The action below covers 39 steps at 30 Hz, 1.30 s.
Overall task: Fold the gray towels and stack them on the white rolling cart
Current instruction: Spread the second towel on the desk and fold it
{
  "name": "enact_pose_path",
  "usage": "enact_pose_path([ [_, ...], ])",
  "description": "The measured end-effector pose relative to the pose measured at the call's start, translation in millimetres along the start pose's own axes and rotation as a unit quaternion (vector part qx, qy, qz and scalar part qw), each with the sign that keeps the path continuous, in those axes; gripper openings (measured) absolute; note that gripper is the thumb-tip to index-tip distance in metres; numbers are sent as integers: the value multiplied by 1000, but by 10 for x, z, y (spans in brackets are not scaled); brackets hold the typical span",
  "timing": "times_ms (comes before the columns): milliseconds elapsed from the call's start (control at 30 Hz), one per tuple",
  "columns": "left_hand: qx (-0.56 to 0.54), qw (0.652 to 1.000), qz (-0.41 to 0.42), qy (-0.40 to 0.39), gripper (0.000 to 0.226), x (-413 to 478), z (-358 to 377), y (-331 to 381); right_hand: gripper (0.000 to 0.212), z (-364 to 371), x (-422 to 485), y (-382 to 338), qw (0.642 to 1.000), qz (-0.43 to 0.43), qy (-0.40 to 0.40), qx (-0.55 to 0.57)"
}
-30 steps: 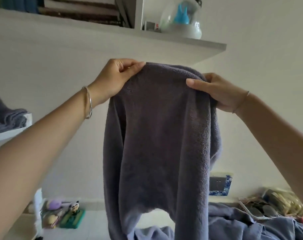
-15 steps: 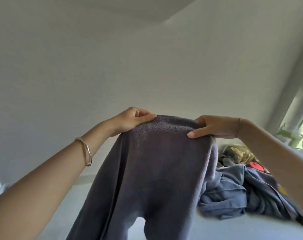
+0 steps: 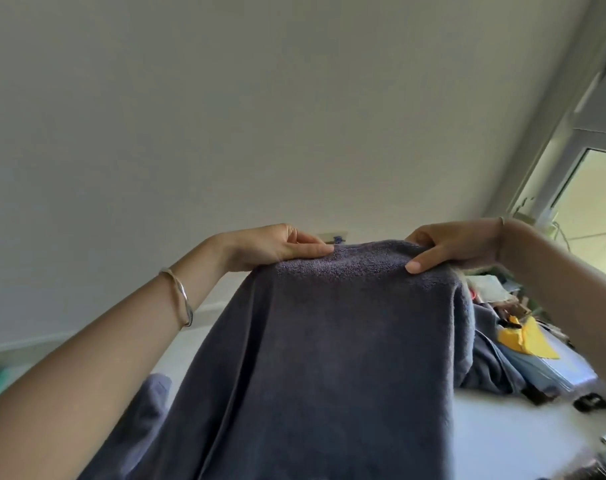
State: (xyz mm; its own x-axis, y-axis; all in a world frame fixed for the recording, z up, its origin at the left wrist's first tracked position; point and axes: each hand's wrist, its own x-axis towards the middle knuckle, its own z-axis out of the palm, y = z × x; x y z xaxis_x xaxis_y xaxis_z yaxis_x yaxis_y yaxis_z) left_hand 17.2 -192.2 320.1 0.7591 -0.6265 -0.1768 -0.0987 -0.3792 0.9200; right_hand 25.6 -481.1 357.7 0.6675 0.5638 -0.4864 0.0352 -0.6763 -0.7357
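Gripping the gray towel [image 3: 329, 358] along its top fold with the left hand [image 3: 270, 247] and right hand [image 3: 457, 245], set apart at opposite ends, level and equally near. Hangs lengthwise straight down below both, lower end out of view.

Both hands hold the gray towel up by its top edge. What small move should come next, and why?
Probably lower the gray towel onto the white surface to make the next fold: the left hand and right hand pinch its top edge, it hangs long and loose, and no cart is in view.
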Motion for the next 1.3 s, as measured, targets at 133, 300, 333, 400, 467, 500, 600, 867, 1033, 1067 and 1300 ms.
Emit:
enact_pose_path([
  [133,50,996,-73,7,20,600,179,-502,60,-207,433,646,994,81,-5,-68],
  [300,45,985,-123,112,17,1256,477,-1385,24,-156,1128,1412,985,127,-17,-120],
  [333,36,982,-125,139,17,1340,529,-1541,16,-142,1257,1522,982,119,5,-146],
  [400,32,973,-131,188,17,1463,617,-1793,19,-122,1520,1718,978,92,58,-179],
  [467,31,960,-135,243,16,1534,665,-1963,15,-119,1768,1919,976,48,123,-173],
  [500,28,952,-136,272,16,1544,677,-2049,8,-115,1888,2017,974,26,158,-161],
  [600,37,931,-136,337,16,1477,645,-2274,13,-77,2106,2192,954,-3,255,-159],
  [867,39,928,-185,321,13,687,532,-2780,38,585,2554,1872,943,-95,239,-212],
  [1033,83,949,-213,215,18,238,684,-2939,39,1397,2687,1587,964,-140,102,-203],
  [1067,83,952,-219,196,18,177,724,-2964,43,1550,2703,1566,958,-140,73,-238],
  [1300,80,952,-226,190,18,-251,888,-3055,53,2559,2666,1574,913,-243,-16,-328],
])
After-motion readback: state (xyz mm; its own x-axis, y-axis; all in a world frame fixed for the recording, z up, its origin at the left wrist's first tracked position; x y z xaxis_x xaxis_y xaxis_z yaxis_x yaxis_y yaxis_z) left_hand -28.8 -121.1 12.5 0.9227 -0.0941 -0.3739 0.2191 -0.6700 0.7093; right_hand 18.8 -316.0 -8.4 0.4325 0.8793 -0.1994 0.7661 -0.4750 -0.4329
